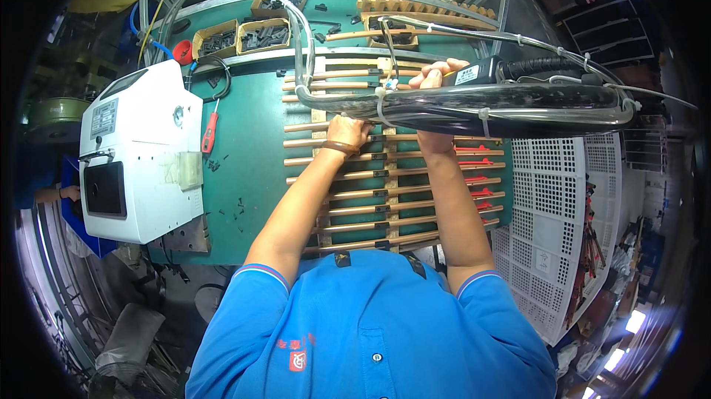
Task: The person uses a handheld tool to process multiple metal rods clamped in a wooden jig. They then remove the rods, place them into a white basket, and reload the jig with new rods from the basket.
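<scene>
Several copper-coloured rods [422, 172] lie side by side across two notched wooden strips [392, 198]. Small black clips [381, 173] sit near their middles, and red pieces [481, 193] show by the right ends. My left hand [349, 132], with a brown bracelet at the wrist, is closed over one rod beside its clip; its fingertips are partly hidden. My right hand [435, 73] has its fingers wrapped round a black handheld power tool [478, 72]. A thick black hose bundle [503, 109] crosses in front of that hand, hiding its palm and the tool's tip.
A white machine [141, 151] stands left on the green table [244, 147], beside a red-handled screwdriver [210, 132]. Boxes of black parts [264, 36] sit at the back. White perforated crates [544, 214] are at right. Another person's hand [70, 193] shows far left.
</scene>
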